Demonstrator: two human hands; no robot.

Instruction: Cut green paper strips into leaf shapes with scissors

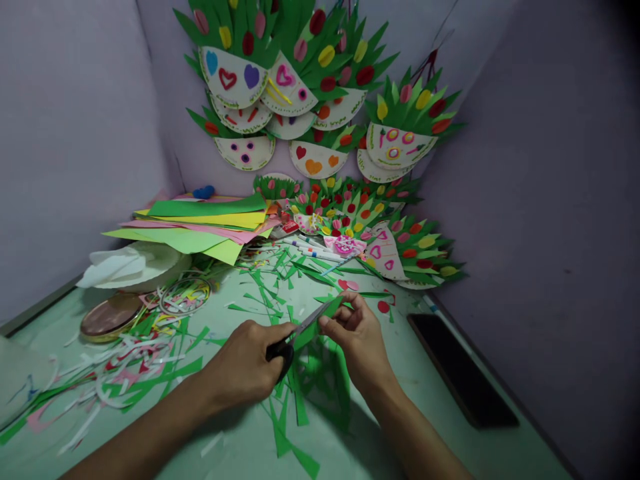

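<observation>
My left hand (250, 363) grips the black handles of a pair of scissors (309, 322), whose blades point up and to the right. A green paper strip (334, 307) is pinched between the thumb and fingers of my right hand (356, 333). The blades lie against this strip, close to my right fingertips. Whether they are parted is too small to tell. Below both hands, cut green paper scraps (300, 393) are scattered on the pale green table (240, 440).
Stacked coloured paper (210, 227) lies at the back left, near white paper plates (150, 267). A round lid (111, 317) sits among shreds. Markers (315, 250) lie farther back. A dark phone (460, 370) rests at right. Decorated half-plates (235, 77) hang on the wall.
</observation>
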